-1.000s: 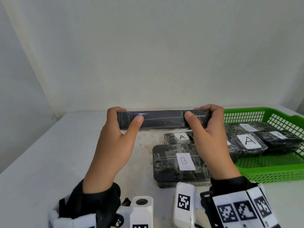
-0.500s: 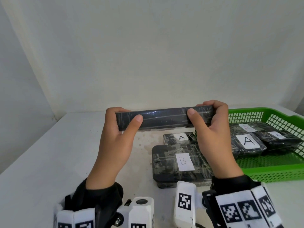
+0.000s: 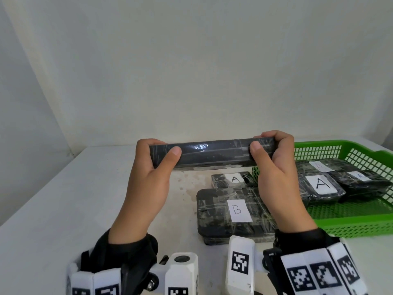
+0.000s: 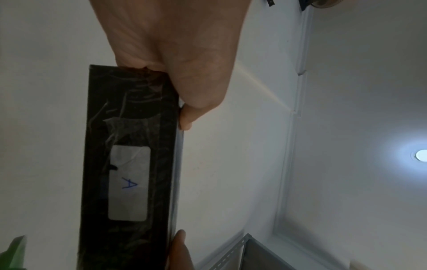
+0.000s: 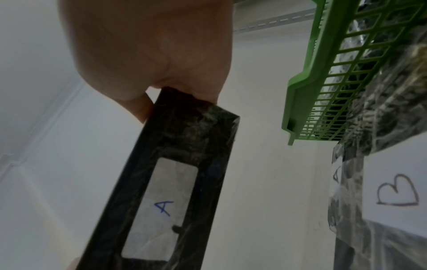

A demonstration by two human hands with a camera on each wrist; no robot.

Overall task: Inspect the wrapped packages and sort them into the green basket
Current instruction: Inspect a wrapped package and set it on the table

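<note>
The white worktop [image 3: 53,209] is carrying a green basket [image 3: 350,222] at its right side, and three black wrapped packages with white labels are lying inside; the nearest label is reading "A" [image 3: 321,184]. Just left of the basket, a large package labelled "B" [image 3: 231,213] is lying flat on the worktop, with a smaller package labelled "A" [image 3: 231,179] lying behind it.

A long, flat black package [image 3: 212,154] wrapped in glossy clear film is being held in the air above the worktop, edge toward the head camera and roughly level. Its far face is showing a white label [image 4: 129,182] with a blue "A".

The left hand [image 3: 148,184] is gripping the package's left end, thumb on the near edge and fingers [image 3: 148,142] curling over the top. The right hand [image 3: 278,177] is gripping the right end likewise, thumb pressing the near edge.
</note>
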